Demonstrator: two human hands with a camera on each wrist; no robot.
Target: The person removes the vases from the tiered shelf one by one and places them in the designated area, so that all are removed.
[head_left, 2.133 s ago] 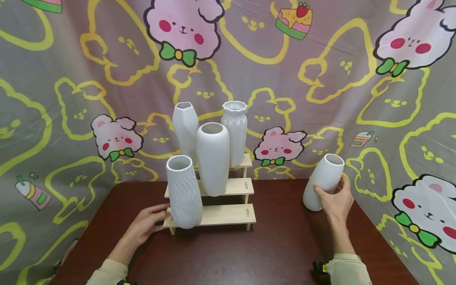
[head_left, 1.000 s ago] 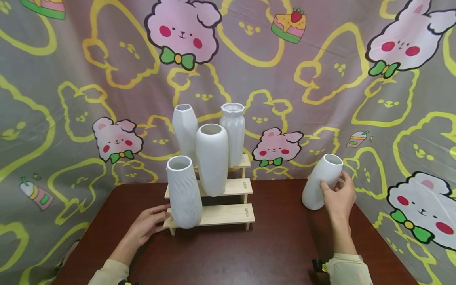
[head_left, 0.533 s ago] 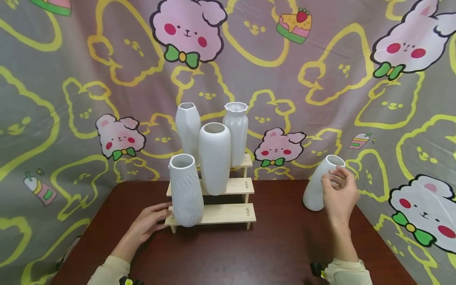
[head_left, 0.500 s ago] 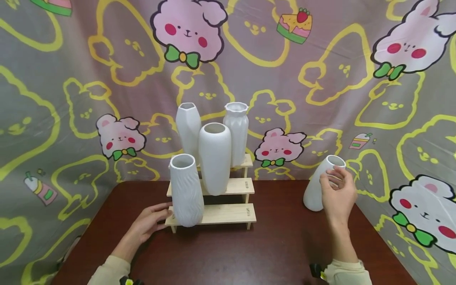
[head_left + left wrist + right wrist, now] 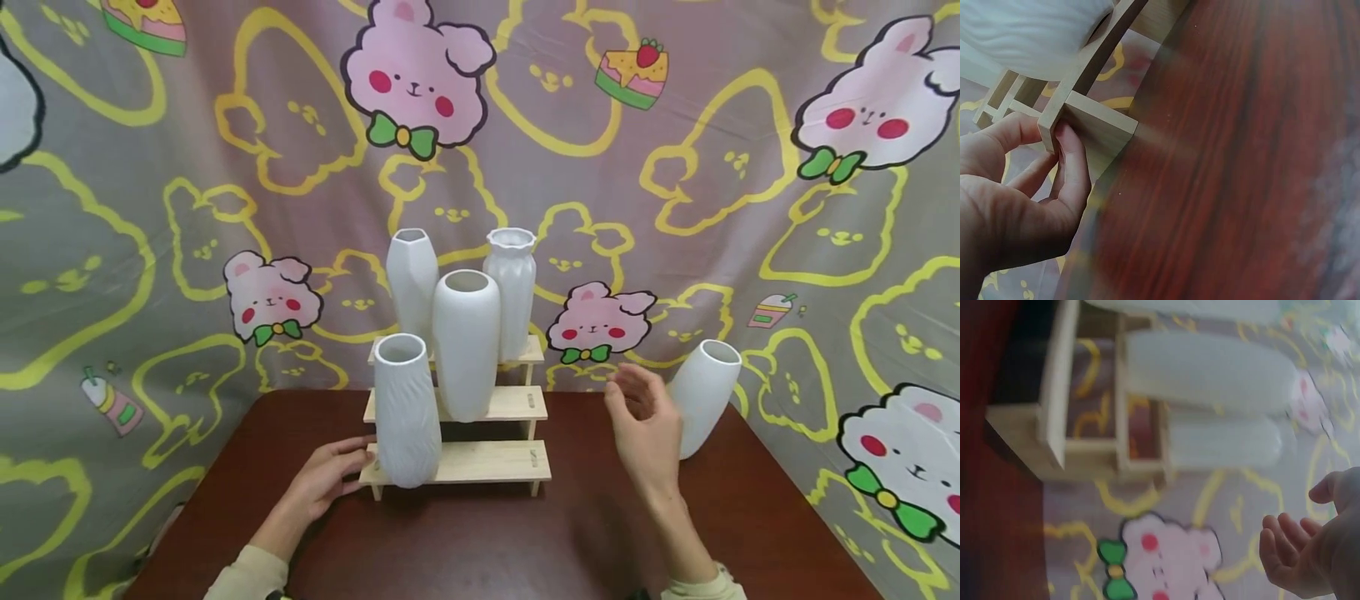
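Observation:
My left hand [image 5: 324,482] pinches the left end of the lowest step of a pale wooden three-step stand [image 5: 491,462]; the left wrist view shows thumb and fingertips on the board's corner [image 5: 1050,128]. A white wavy-textured vase [image 5: 407,425] stands on that step, near the hand. Above it, a smooth white vase [image 5: 467,346] occupies the middle step. A faceted vase [image 5: 411,283] and a fluted vase with scalloped rim [image 5: 512,300] are on the top step. My right hand [image 5: 647,433], fingers loosely bent and holding nothing, is in the air left of another smooth white vase [image 5: 705,400], partly covering it.
The stand and the right-hand vase rest on a dark red-brown table [image 5: 495,550]. Behind and beside the table hangs a grey-pink curtain [image 5: 570,179] printed with cartoon animals.
My right hand has let go of the right-hand vase and moved left, away from it. That vase stays on the table. My left hand keeps its place at the stand's lowest step.

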